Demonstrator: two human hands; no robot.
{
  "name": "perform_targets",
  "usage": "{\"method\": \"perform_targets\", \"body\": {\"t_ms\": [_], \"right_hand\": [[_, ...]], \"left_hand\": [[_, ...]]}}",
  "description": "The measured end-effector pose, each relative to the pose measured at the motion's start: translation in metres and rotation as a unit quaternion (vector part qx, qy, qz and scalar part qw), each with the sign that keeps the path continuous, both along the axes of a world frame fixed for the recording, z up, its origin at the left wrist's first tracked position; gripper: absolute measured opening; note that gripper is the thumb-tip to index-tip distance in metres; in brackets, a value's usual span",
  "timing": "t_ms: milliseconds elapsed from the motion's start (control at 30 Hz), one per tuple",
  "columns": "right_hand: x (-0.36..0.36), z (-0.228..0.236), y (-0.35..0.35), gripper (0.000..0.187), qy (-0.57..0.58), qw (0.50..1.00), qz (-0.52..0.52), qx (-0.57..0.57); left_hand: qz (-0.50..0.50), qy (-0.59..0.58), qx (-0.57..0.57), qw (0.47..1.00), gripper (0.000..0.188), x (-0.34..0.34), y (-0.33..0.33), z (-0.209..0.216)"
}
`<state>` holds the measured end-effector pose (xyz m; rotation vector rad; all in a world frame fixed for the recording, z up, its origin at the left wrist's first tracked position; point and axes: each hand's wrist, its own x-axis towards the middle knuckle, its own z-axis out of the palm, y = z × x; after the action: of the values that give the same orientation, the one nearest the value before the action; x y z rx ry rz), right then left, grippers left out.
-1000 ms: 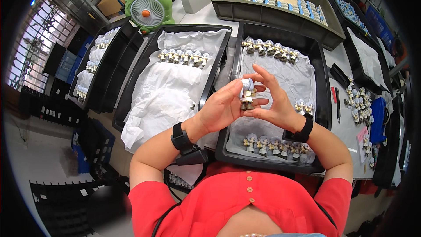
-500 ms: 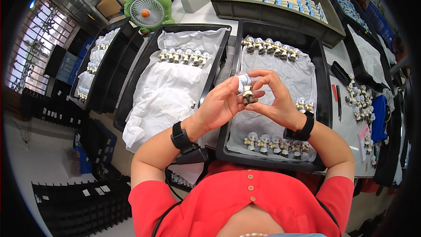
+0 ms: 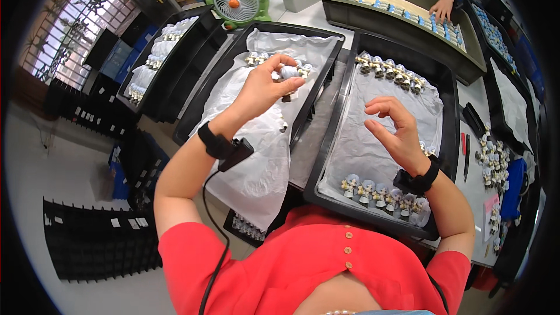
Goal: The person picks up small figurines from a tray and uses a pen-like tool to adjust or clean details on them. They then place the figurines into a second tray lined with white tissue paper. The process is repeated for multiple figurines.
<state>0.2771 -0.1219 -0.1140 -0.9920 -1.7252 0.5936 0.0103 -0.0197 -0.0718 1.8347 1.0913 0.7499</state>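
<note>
My left hand (image 3: 261, 86) is over the left black tray (image 3: 195, 98), its thumb and fingers closed round a small pale-haired figurine (image 3: 289, 72). Most of that figurine's body is hidden by the hand. Beside it in the tray stands a row of similar figurines (image 3: 256, 59), partly covered by my fingers. My right hand (image 3: 398, 134) hovers above the right black tray (image 3: 448, 140), fingers curved and apart, with nothing in them. That tray, lined with white paper, has a far row of figurines (image 3: 389, 70) and a near row (image 3: 380, 195); a few more show beside my right wrist.
A green fan (image 3: 236, 0) stands behind the left tray. Further back, a co-worker's hand (image 3: 443, 7) reaches into an olive bin (image 3: 402, 41) of blue-haired figures. More figurines (image 3: 494, 160) lie at right, near a black pen (image 3: 466, 157). Another tray (image 3: 166, 90) stands far left.
My hands have parted: the left carried the figurine from over the right tray to the left tray, while the right let go of it. A co-worker's hands have come into the olive bin.
</note>
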Motion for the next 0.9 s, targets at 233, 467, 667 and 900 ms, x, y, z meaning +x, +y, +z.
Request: {"method": "perform_targets", "body": {"t_ms": [233,467,667,900], "right_hand": [[-0.002,0.001,-0.002,0.013,-0.029,0.999,0.007,0.014],[-0.003,-0.003,0.0,0.011,-0.028,1.0,0.007,-0.003],[0.0,-0.007,0.004,0.011,-0.048,0.998,-0.009,-0.025],[0.041,-0.014,0.043,0.021,-0.098,0.971,-0.052,-0.211]], "left_hand": [[0.061,0.263,0.022,0.963,0.043,-0.04,0.026,-0.059],[-0.036,0.377,-0.019,0.925,0.047,-0.052,0.039,-0.084],[-0.058,0.344,-0.034,0.936,0.038,-0.045,0.042,-0.083],[-0.051,0.252,-0.137,0.957,0.029,-0.047,0.032,-0.076]]}}
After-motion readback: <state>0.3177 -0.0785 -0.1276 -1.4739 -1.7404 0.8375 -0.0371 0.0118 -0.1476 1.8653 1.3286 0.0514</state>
